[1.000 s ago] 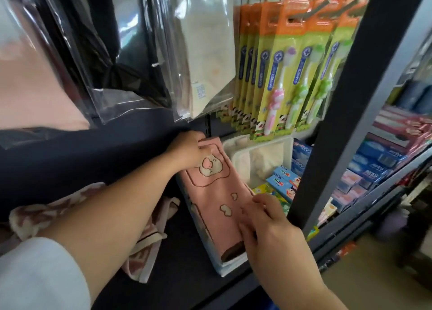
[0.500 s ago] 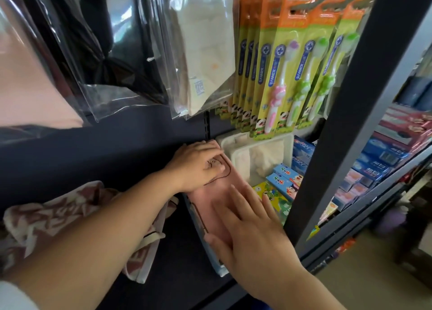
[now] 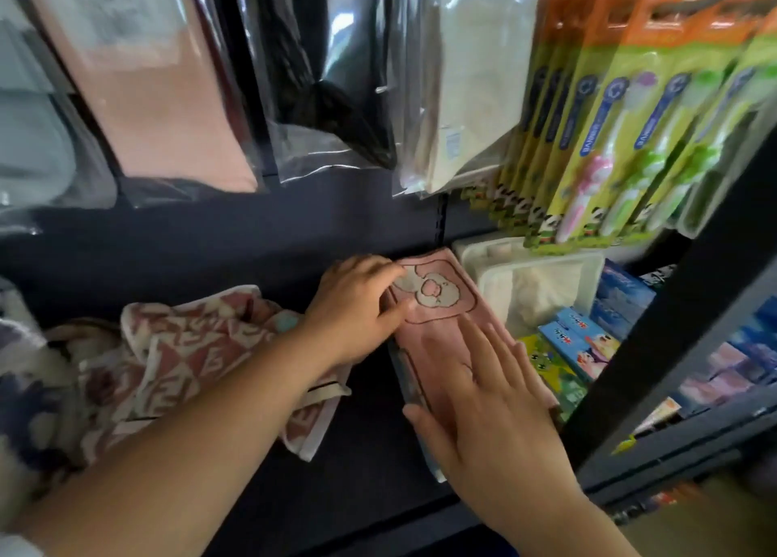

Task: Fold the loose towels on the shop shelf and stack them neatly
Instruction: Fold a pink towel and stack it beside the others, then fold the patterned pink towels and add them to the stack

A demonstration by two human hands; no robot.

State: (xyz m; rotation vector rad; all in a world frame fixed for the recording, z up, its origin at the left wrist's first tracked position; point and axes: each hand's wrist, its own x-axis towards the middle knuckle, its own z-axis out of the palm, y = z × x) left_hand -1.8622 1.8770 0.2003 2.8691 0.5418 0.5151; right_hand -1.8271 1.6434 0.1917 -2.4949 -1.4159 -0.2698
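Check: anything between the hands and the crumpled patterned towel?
Nothing visible. The left hand and right hand rest on the pink towel; the patterned towel lies beside it, partly under the left forearm.

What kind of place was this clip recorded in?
Most likely a small shop selling household goods: carded toothbrushes hang in rows, bagged cloths hang beside them, and small printed boxes sit packed along the dark shelf.
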